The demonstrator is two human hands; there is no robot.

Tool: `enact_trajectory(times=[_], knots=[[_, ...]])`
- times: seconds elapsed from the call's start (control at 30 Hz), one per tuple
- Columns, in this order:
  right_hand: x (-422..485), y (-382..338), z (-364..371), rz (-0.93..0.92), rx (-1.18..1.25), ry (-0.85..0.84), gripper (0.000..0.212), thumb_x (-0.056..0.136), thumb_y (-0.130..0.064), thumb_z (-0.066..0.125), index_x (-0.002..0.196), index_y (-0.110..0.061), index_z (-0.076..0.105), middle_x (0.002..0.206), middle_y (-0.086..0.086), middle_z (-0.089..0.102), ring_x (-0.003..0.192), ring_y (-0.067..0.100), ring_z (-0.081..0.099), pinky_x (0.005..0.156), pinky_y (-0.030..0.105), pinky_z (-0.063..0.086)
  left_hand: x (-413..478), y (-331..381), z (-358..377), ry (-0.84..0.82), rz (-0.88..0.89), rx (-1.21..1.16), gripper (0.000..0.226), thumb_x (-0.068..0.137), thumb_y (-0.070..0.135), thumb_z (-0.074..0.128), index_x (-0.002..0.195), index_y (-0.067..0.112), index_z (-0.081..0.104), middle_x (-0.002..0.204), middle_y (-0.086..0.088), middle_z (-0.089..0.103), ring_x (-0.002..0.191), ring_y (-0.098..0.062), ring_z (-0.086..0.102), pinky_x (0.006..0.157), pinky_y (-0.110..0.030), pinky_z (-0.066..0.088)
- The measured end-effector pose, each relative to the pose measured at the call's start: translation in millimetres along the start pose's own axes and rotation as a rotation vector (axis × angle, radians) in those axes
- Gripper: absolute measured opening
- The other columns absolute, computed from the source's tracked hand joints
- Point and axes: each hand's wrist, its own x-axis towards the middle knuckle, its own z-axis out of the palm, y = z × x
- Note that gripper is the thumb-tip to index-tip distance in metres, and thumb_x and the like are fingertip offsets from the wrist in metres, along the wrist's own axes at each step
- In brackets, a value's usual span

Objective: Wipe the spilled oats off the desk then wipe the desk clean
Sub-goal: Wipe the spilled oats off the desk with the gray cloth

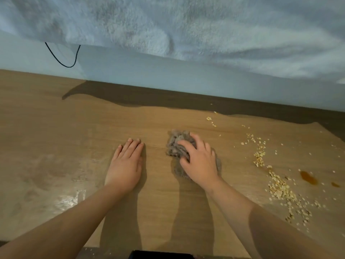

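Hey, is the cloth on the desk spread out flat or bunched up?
Bunched up: the grey cloth shows crumpled folds, gripped under the right hand.

Pale blue wall (130, 71); fluffy white fabric (186, 25) overhanging top; black cable (69, 67) looping below it.

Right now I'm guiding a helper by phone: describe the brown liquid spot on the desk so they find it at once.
On the wooden desk, look to the right side, where spilled oats trail. Just right of that trail lies the brown spot. Unlike the pale dry flakes, it is a glossy amber smear with a smaller drop beside it.
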Motion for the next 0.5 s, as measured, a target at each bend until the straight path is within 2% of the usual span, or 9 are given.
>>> enact_trajectory(times=[0.1, 0.2, 0.27, 0.33, 0.4, 0.5], knots=[[3.9, -9.2, 3.9, 0.045, -0.018, 0.023, 0.044, 0.088, -0.031, 0.048, 0.130, -0.043, 0.043, 0.149, -0.008, 0.028, 0.127, 0.020, 0.028, 0.104, 0.040, 0.024, -7.9, 3.7, -2.4, -0.038, 0.013, 0.030, 0.084, 0.076, 0.044, -0.011, 0.150, 0.018, 0.020, 0.158, 0.004, 0.014, 0.146, -0.013, 0.000, 0.113, -0.027, -0.012], [-21.5, -9.9, 10.1, -0.081, -0.049, -0.023, 0.043, 0.088, -0.035, 0.046, 0.131, -0.042, 0.043, 0.145, -0.010, 0.035, 0.123, 0.019, 0.033, 0.100, 0.038, 0.028, -23.2, 3.2, -4.0, -0.077, 0.059, 0.056, 0.085, 0.075, 0.046, -0.015, 0.151, 0.021, 0.012, 0.158, 0.007, 0.008, 0.143, -0.010, -0.011, 0.112, -0.028, -0.014], [-47.3, -13.4, 14.9, -0.181, -0.053, -0.042, 0.043, 0.084, -0.038, 0.041, 0.126, -0.041, 0.049, 0.139, -0.010, 0.043, 0.116, 0.022, 0.042, 0.091, 0.039, 0.033, -30.6, 1.6, -5.6, -0.102, 0.088, 0.041, 0.085, 0.075, 0.048, -0.015, 0.151, 0.021, 0.013, 0.158, 0.007, 0.008, 0.139, -0.006, -0.015, 0.111, -0.028, -0.015], [-63.0, -15.8, 20.3, -0.205, -0.076, -0.052, 0.045, 0.078, -0.040, 0.037, 0.120, -0.040, 0.053, 0.132, -0.009, 0.050, 0.107, 0.024, 0.049, 0.082, 0.039, 0.037, -31.9, 0.0, -6.7, -0.120, 0.108, 0.058, 0.087, 0.073, 0.049, -0.016, 0.151, 0.022, 0.011, 0.158, 0.007, 0.005, 0.142, -0.009, -0.013, 0.111, -0.028, -0.015], [-61.2, -17.9, 21.4, -0.182, -0.102, -0.058, 0.047, 0.078, -0.042, 0.035, 0.122, -0.041, 0.050, 0.135, -0.011, 0.046, 0.110, 0.023, 0.046, 0.085, 0.038, 0.034, -31.7, -0.2, -7.3, -0.125, 0.119, 0.085, 0.088, 0.071, 0.049, -0.017, 0.151, 0.023, 0.010, 0.159, 0.008, 0.004, 0.145, -0.013, -0.008, 0.111, -0.029, -0.014], [-56.5, -26.8, 21.4, -0.073, -0.081, -0.049, 0.044, 0.085, -0.039, 0.042, 0.129, -0.042, 0.043, 0.142, -0.015, 0.035, 0.119, 0.018, 0.034, 0.093, 0.036, 0.027, -32.0, 1.3, -8.3, -0.142, 0.114, 0.084, 0.085, 0.075, 0.049, -0.014, 0.151, 0.022, 0.011, 0.159, 0.007, 0.005, 0.146, -0.015, -0.006, 0.114, -0.032, -0.011]])
